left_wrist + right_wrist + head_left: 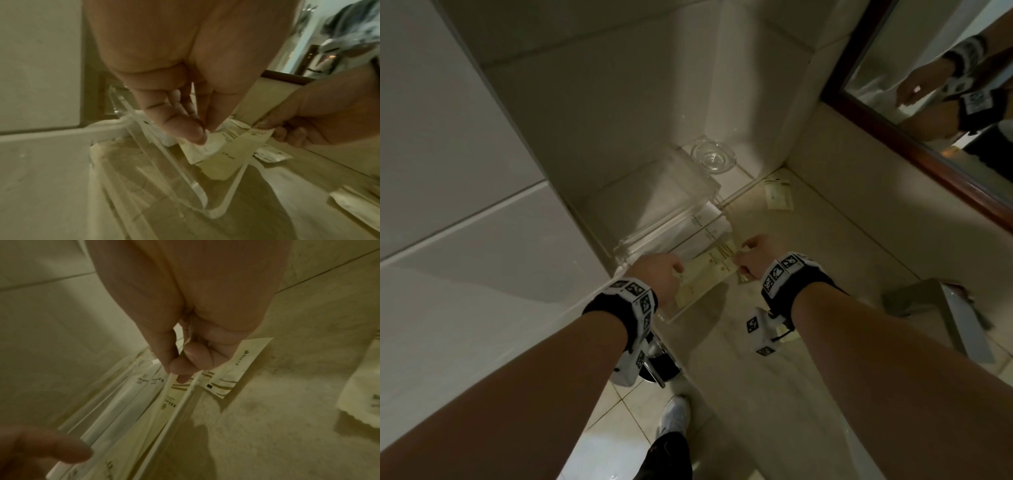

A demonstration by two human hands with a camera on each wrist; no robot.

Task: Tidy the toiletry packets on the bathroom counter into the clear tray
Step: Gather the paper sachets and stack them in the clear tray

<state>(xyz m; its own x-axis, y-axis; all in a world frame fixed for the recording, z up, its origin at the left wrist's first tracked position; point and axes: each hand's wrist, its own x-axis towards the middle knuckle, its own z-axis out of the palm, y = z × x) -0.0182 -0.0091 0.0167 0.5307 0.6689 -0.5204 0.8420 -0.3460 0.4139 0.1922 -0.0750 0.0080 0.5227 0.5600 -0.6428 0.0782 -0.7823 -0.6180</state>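
Note:
A clear tray [654, 236] sits on the counter against the left wall, with long white packets [710, 224] lying in it. Both hands hold a long cream packet [705, 272] over the tray's right side. My left hand [677, 270] pinches its near end, and my right hand [739, 257] pinches its far end. In the left wrist view the fingertips [197, 137] press on the cream packet [224, 155] above the tray rim [197, 186]. In the right wrist view thumb and finger [180, 371] pinch the packet [170, 400] beside the white packets [127, 395].
Loose packets [777, 195] lie by the back wall, one [236, 368] beside the tray, another [787, 335] under my right wrist. A glass dish [714, 159] stands behind the tray. A mirror [945, 85] lines the right wall; a metal fixture [945, 308] sits near right.

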